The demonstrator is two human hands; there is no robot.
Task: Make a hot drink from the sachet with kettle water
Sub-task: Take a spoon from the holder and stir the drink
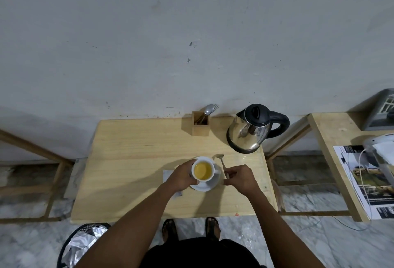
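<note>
Pale rectangular wooden table [132,161]: white round saucer [210,184] between hands; steel kettle [252,129], wooden cutlery box [199,128] beyond.

- I see a tabletop [136,161] of pale, matt, unvarnished-looking wood with visible grain.
- The kettle [253,131] has a mirror-bright metal body, with a glossy black plastic lid and handle.
- The cup [203,170] and saucer [210,184] look like glossy white ceramic.
- The spoon [221,162] is dull grey metal.
- The cutlery holder [200,126] is plain matt wood.
- The floor [319,242] is polished, veined marble; the wall [191,33] is matt, scuffed paint.
</note>
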